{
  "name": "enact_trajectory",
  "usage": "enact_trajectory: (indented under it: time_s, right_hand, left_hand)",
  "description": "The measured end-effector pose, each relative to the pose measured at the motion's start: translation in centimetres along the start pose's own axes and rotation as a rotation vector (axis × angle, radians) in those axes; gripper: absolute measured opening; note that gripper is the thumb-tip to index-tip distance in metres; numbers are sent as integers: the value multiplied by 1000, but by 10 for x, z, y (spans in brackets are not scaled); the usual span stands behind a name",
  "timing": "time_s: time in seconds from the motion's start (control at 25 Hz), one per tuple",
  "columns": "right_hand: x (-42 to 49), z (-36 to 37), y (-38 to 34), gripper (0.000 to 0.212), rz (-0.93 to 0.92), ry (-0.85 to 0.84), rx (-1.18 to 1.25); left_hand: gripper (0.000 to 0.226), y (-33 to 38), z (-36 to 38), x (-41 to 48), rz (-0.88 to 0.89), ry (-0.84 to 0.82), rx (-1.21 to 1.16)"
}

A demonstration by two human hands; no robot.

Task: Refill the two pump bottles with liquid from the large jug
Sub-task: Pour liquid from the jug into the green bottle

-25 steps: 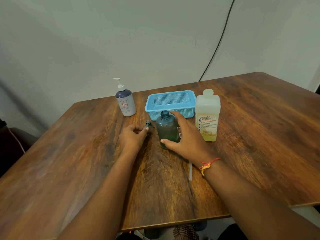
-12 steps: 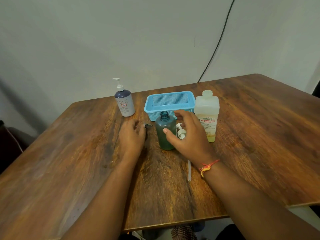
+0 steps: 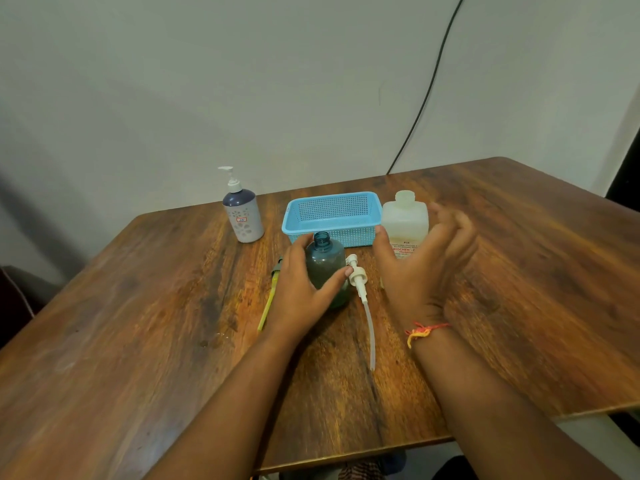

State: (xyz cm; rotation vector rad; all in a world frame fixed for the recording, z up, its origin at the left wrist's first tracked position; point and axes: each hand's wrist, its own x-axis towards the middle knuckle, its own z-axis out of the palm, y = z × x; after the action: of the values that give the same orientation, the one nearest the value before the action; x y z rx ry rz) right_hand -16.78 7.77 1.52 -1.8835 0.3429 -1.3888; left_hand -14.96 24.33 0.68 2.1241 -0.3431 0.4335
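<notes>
- Gripping the teal bottle at frame ctr: L hand, thumb & fingers curled round its body; btl upright on table, neck open, no pump on it.
- R hand right of ctr, fingers spread & loose, holding nothing; blurred, thumb right by the jug, contact can't tell.
- Jug upright, cap off, just right of blue basket, partly behind R hand.
- White pump w/ long tube lies flat between the hands, just beside L thumb tip.
- 2nd pump w/ yellow tube lies left of L hand.
- Purple-white pump bottle upper left of ctr, pump on, apart from both hands.
</notes>
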Motion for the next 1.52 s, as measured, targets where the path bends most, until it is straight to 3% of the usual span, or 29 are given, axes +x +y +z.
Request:
enact_trajectory:
  time_s: [0.2, 0.4, 0.72, 1.0, 1.52]
  right_hand:
    - [6, 11, 15, 98, 176, -263, -86]
    - [28, 17, 27, 91, 206, -376, -73]
    - [56, 26, 37, 81, 55, -629, 113]
    - [46, 34, 34, 80, -221, -561, 68]
    - [49, 32, 41, 77, -442, -536, 24]
  left_hand:
    - [87, 2, 5, 2, -4, 68, 14]
    - [86, -2, 7, 5, -32, 108, -32]
    - [85, -3, 12, 10, 8, 105, 44]
    - [84, -1, 10, 9, -10, 133, 4]
    - [77, 1, 8, 7, 35, 149, 32]
